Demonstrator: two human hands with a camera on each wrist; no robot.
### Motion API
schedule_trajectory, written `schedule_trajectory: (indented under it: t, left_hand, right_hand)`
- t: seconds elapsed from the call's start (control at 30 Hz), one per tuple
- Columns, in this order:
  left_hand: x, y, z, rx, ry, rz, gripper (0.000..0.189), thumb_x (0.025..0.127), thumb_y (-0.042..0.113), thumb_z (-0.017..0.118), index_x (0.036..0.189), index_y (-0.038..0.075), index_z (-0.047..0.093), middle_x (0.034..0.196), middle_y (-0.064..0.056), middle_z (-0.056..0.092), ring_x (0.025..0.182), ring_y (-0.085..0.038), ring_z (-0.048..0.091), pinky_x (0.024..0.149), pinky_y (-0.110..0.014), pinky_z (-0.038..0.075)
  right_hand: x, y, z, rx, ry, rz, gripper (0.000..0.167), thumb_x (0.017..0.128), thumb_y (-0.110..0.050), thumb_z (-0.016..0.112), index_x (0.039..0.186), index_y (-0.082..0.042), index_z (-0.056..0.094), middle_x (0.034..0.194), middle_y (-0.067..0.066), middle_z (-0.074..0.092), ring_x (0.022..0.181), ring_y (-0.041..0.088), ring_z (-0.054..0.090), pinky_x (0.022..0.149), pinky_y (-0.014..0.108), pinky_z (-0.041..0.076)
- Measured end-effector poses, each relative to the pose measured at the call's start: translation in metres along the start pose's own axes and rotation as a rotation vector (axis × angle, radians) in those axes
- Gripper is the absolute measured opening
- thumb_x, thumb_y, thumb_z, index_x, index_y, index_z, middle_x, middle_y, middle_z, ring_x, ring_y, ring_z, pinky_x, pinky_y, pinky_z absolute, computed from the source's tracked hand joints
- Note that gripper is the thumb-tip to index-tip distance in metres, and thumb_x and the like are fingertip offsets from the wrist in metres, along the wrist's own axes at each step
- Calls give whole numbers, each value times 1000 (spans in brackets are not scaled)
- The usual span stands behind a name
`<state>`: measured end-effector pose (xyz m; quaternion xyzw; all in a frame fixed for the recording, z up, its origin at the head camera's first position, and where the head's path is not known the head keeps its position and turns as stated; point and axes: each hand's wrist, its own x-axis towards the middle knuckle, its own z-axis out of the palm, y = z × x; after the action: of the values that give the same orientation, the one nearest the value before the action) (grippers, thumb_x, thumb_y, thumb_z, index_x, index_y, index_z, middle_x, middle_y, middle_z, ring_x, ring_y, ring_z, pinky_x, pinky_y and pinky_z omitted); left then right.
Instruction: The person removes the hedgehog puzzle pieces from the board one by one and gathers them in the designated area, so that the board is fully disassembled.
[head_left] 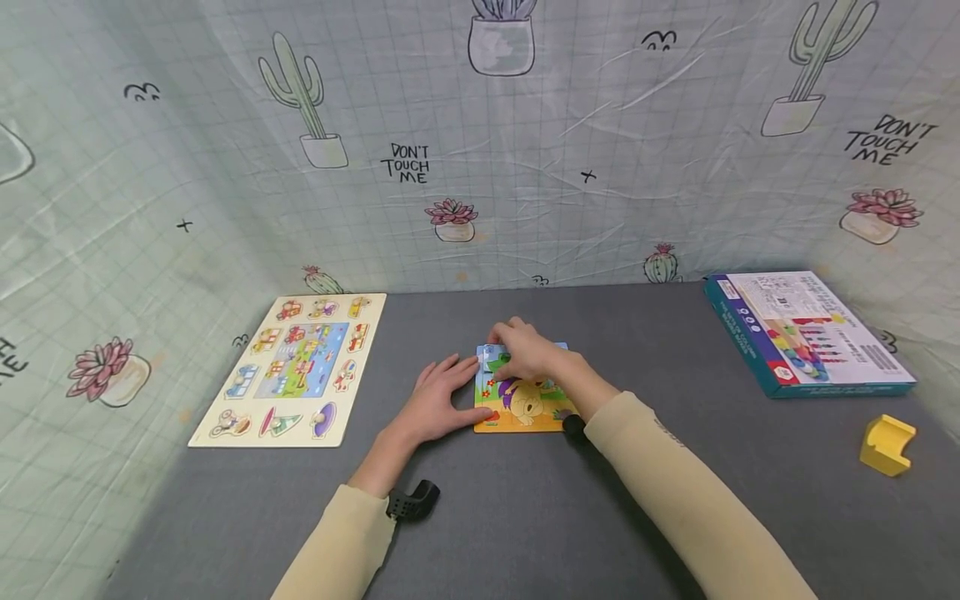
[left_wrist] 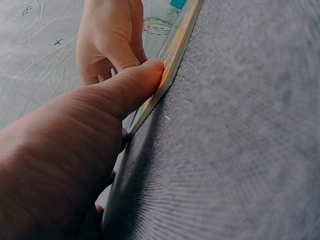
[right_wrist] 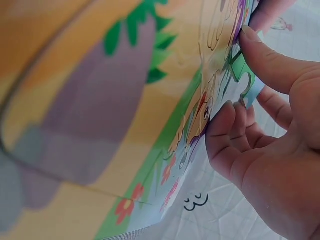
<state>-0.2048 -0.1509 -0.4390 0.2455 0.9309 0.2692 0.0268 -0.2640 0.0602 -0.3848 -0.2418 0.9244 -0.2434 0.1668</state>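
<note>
A small jigsaw puzzle [head_left: 517, 422] with a bright cartoon picture lies on the grey table between both hands. My right hand [head_left: 528, 354] reaches over its upper left part. In the right wrist view, the thumb and fingers pinch a green and light-blue puzzle piece [right_wrist: 241, 69] with a curved cut edge, tilted up from the picture. My left hand [head_left: 435, 404] lies at the puzzle's left side with fingers stretched out. Its thumb [left_wrist: 147, 72] rests on the near corner of the wooden-edged board, as the left wrist view shows. The right hand hides part of the picture.
At the left lies a cream picture board [head_left: 225, 440] with several vehicle and toy shapes around a blue town scene. A flat teal and white box [head_left: 847, 333] lies at the back right. In front of it stands a yellow block [head_left: 879, 450] with a curved cutout.
</note>
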Motion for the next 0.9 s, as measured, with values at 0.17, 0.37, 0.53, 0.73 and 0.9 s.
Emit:
schedule_trajectory:
  t: [0.17,0.37,0.53,0.73,0.9]
  left_hand:
    - [0,1,-1,-6,2,8,85,88,50,76,155,10,42,159,-4,39,150,-33,22,119,-57,9]
    - [0,1,-2,-7,3,18,84,88,49,76,154,9,43,159,-5,39,150,-34,23,119,-58,9]
    - [1,0,-2,-6,4,13,85,87,50,76,154,9,43,159,-5,39,150,-34,23,119,-58,10]
    - [0,-1,-1,4,4,-4,85,87,51,76,154,9,44,158,-3,40,150,-33,23,119,-57,10]
    - [1,0,0,7,3,-9,85,86,51,76,153,9,44,158,-3,40,149,-33,24,119,-56,10]
  right_hand:
    - [0,3,0,46,45,-44,28,96,-19,72,120,-9,59,121,9,58,108,24,55,94,40,48]
    - [0,8,-2,129,74,-73,14,100,-18,67,112,-13,63,106,2,66,90,18,59,81,34,49]
    - [1,14,-8,205,87,-105,11,100,-16,66,110,-11,67,103,1,69,89,17,61,80,34,49]
    - [-5,22,-16,249,91,-112,16,102,-15,63,116,-10,68,104,1,69,89,18,63,79,37,51]
    - [-14,36,-28,243,110,-93,16,101,-13,63,115,-7,68,102,3,70,89,20,63,82,38,50]
